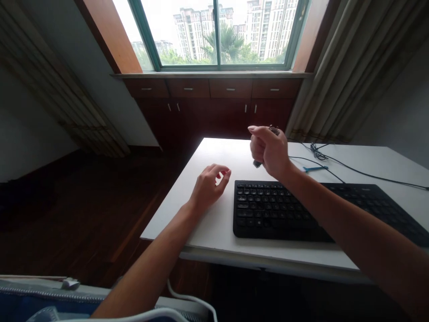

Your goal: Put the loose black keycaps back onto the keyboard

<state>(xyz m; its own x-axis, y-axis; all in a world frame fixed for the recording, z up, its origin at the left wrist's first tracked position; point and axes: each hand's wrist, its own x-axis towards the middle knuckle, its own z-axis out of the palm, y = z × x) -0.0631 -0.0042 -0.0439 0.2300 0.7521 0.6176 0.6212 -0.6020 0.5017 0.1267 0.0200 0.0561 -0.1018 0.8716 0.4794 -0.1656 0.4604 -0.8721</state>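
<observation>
My right hand is raised above the far edge of the black keyboard, its fingers wrapped round a dark, narrow object. One end of this object shows below the fist and the other above it; its kind is hidden by my fingers. My left hand rests on the white table just left of the keyboard. Its fingers are curled, with thumb and forefinger tips meeting in a loop, and nothing shows between them. The keyboard lies flat, partly covered by my right forearm.
Behind the keyboard lie a small blue tool and a black cable with a bundled part. The white table ends at left and front. A white cord hangs below. Dark red cabinets stand under the window.
</observation>
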